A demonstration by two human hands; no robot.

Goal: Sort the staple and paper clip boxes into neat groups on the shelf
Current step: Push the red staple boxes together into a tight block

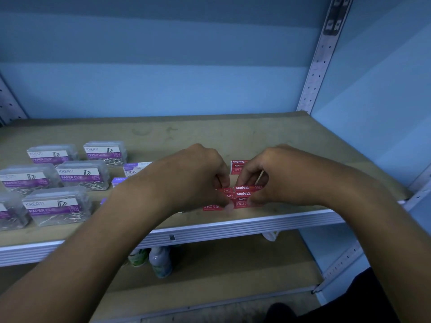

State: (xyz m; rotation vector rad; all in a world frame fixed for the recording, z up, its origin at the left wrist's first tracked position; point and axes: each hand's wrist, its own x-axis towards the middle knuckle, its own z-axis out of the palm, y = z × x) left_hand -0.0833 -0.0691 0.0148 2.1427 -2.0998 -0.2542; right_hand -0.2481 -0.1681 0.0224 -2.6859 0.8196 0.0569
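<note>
head view looks down, close over shelf (233,134).

I'm looking at a metal shelf unit against a pale blue wall (163,66), which runs darker toward the top. The upper shelf (210,131) is a brown board, scuffed, with a ribbed silver front rail (233,226). A perforated grey upright (321,59) rises at its back right corner, and another (9,101) shows at the far left. Below sits a lower shelf (245,259) of the same brown board, with a few bottles (161,262) standing under the rail. The light is dim, cool and bluish.
</note>
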